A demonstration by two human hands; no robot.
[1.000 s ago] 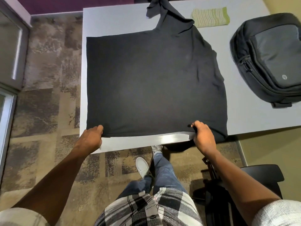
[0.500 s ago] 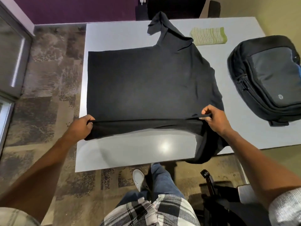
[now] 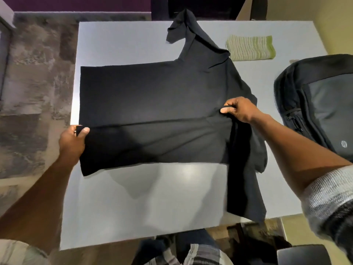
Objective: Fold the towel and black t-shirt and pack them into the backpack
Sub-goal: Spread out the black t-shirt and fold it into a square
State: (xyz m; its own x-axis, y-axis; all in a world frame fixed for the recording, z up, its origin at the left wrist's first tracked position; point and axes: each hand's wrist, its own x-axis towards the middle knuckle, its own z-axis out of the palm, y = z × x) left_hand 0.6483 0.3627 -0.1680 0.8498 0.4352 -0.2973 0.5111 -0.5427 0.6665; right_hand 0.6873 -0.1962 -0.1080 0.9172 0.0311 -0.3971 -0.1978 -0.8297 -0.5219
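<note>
On table (image 3: 118,207), closed backpack (image 3: 321,104), towel (image 3: 250,47) beside

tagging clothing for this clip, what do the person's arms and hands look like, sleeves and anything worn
Both forearms are bare, as are the left hand and right hand: no gloves, watch or rings show. The right sleeve is a grey, ribbed knit pushed up near the elbow. The left sleeve shows only as a pale edge.
</note>
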